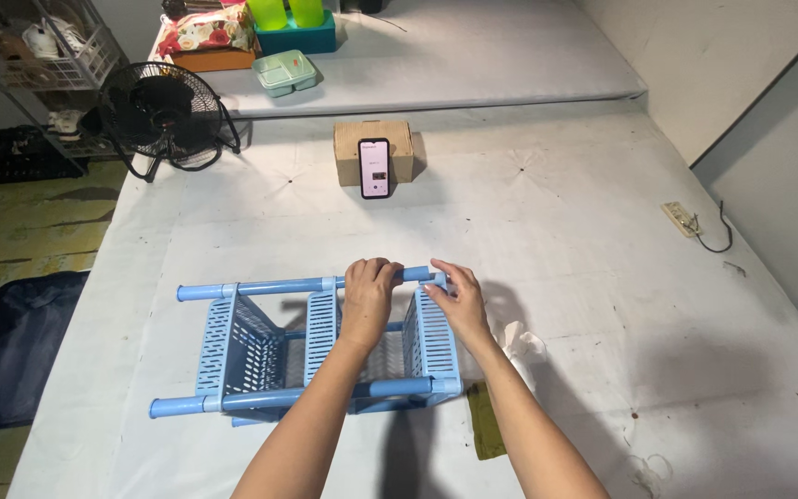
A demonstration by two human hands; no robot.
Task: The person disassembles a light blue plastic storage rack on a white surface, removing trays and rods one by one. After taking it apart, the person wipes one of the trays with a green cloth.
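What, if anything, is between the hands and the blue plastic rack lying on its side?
Nothing visible. The left hand is wrapped around the top pole of the blue rack, and the right hand touches the pole's end at the rightmost shelf panel. The white cloth and green cloth lie beside the rack, clear of both hands.

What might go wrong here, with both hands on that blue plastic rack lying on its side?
The left hand grips the upper pole and the right hand pinches its end; a hard push might pop the pole from the blue rack. The rack might also slide towards the phone leaning on the cardboard box.
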